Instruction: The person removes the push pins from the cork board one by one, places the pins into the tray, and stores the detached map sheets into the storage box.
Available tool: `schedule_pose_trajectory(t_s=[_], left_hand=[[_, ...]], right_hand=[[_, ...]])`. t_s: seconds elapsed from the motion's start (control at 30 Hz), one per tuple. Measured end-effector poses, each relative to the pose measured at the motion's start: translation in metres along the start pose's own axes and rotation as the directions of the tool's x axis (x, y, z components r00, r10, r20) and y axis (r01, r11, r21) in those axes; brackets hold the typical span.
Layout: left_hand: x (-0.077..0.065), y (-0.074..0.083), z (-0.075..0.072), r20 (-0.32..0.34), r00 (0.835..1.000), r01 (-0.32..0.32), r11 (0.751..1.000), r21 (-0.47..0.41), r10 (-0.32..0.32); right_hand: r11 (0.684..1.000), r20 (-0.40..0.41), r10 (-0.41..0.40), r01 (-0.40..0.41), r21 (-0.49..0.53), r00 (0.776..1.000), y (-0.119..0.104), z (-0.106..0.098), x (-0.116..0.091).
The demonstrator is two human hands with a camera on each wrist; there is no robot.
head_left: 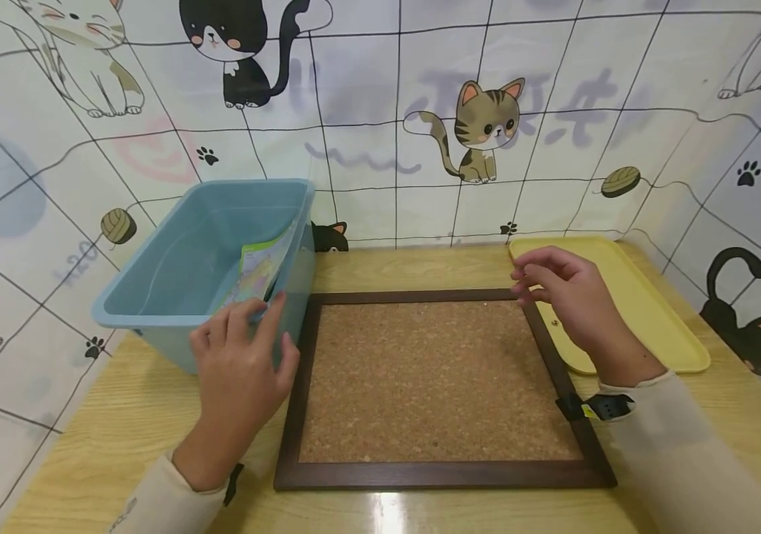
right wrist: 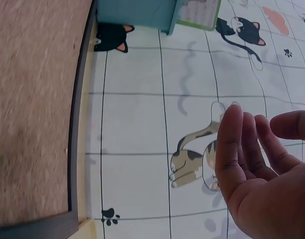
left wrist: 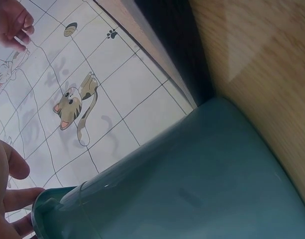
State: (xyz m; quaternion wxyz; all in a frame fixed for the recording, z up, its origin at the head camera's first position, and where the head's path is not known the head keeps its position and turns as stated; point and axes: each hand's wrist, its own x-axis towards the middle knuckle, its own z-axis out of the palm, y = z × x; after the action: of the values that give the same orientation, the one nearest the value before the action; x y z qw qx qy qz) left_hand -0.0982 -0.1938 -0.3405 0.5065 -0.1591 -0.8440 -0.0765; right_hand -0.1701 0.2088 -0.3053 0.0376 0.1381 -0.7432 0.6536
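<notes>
My left hand (head_left: pixel 240 367) is at the near right corner of a light blue plastic bin (head_left: pixel 153 320), its fingers loosely bent over the rim. In the left wrist view those fingertips (left wrist: pixel 23 198) show right at the bin's rim. Inside the bin, a colourful printed sheet with a green edge (head_left: pixel 257 267) leans against the right wall. My right hand (head_left: pixel 570 300) hovers over the far right corner of a framed corkboard (head_left: pixel 434 386), with relaxed, slightly bent fingers. Nothing shows between its fingers in the right wrist view.
A yellow tray (head_left: pixel 654 319) lies right of the corkboard, partly behind my right hand and wrist. On it sits a small shiny metallic piece (head_left: pixel 555 322). Behind the wooden table (head_left: pixel 407 268) rises a wall covering with cartoon cats (head_left: pixel 487 130) and grid lines.
</notes>
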Motion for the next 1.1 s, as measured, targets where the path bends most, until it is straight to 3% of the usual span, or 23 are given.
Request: schedule_pose_trajectory(t_s=[0.23, 0.43, 0.63, 1.1], left_hand=[[-0.001, 0.001, -0.001, 0.006, 1.000, 0.005, 1.000, -0.005, -0.005], [0.000, 0.000, -0.003, 0.020, 1.000, 0.006, 1.000, -0.009, -0.006], [-0.002, -0.001, -0.007, 0.026, 1.000, 0.015, 1.000, -0.010, -0.015], [-0.002, -0.002, -0.012, 0.031, 0.999, 0.019, 1.000, -0.012, -0.018]], right_hand=[[0.997, -0.018, 0.009, -0.011, -0.076, 1.000, 0.012, -0.012, -0.006], [0.976, -0.034, -0.004, -0.003, -0.217, 0.999, 0.015, -0.018, -0.007], [0.955, -0.090, 0.018, -0.044, -0.294, 0.996, 0.017, -0.025, -0.008], [0.875, -0.152, 0.076, -0.139, -0.463, 0.985, 0.029, -0.040, -0.005]])
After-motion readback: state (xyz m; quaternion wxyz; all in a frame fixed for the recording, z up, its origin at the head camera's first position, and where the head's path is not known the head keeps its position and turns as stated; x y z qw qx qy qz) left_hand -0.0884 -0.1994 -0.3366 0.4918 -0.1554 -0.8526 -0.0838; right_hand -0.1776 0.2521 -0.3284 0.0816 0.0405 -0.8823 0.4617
